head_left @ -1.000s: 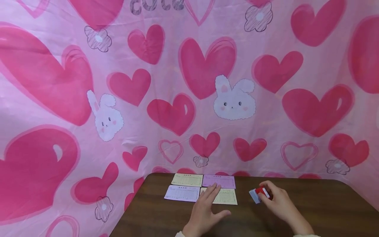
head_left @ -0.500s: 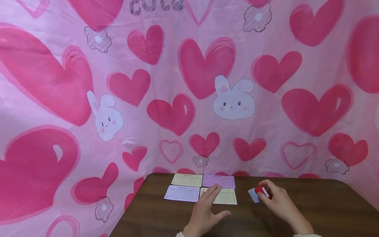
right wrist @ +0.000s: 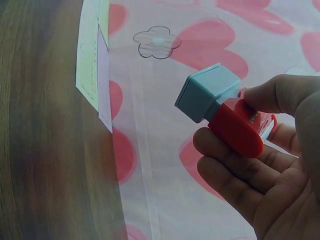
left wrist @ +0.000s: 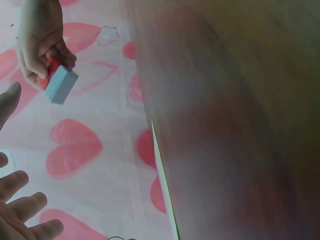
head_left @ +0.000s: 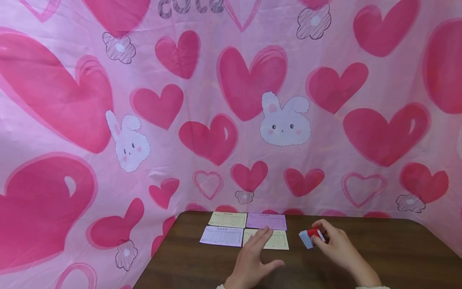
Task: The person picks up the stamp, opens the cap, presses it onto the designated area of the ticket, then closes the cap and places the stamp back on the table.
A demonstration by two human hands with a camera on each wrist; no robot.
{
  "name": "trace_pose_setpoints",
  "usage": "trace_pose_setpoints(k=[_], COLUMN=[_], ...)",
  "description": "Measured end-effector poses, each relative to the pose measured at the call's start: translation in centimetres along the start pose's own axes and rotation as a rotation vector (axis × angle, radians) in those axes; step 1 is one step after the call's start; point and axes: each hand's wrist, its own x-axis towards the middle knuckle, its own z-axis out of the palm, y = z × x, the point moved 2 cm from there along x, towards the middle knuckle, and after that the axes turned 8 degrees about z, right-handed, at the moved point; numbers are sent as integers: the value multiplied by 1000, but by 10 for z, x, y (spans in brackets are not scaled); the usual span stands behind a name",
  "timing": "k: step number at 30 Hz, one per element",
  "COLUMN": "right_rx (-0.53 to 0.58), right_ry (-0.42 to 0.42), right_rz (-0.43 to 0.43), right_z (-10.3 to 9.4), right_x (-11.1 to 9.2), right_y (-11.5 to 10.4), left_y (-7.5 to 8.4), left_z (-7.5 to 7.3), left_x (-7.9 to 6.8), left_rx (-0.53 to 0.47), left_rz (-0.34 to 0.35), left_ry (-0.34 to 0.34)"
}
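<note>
A pink cloth backdrop (head_left: 231, 100) printed with large red hearts, white bunny faces and small flowers hangs behind a dark brown wooden table (head_left: 379, 249). We look down from the head camera at our two bare hands working near the table's far edge.

Four small paper slips lie in a two-by-two block, edges touching: a yellow slip (head_left: 228, 219) at the far left, a purple slip (head_left: 266, 221) at the far right, a pale lilac slip (head_left: 221, 235) at the near left, and a second yellow slip (head_left: 275, 240) at the near right. The printing on them is too small to read.

Our left hand (head_left: 254, 259) lies flat with fingers straight and spread, fingertips resting on the near right yellow slip, holding nothing.

Our right hand (head_left: 337, 247) is to the right of the slips, lifted above the table. It grips a small stamp (head_left: 309, 237) with a red handle and a light blue square base. The right wrist view shows the thumb on top of the red handle and the fingers curled beneath it, with the blue base pointing outward, away from the palm. The stamp is near the slips but touches none of them.
</note>
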Motion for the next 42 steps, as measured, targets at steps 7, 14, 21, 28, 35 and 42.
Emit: trace_pose_setpoints(k=[7, 14, 21, 28, 35, 42], right_rx=[29, 70, 84, 105, 170, 196], right_ry=[-16, -48, -77, -101, -115, -157], right_rz=[-1, 0, -2, -35, -130, -96], right_z=[2, 4, 7, 8, 10, 11], right_x=[-1, 0, 0, -2, -3, -2], right_y=[-4, -10, -16, -18, -21, -25], left_y=[5, 7, 7, 11, 17, 19], left_z=[1, 3, 5, 6, 10, 12], left_x=[-1, 0, 0, 0, 0, 1], left_rx=[12, 28, 30, 16, 1, -9], left_rz=[6, 52, 65, 74, 132, 156], left_ry=[-18, 0, 14, 4, 11, 36])
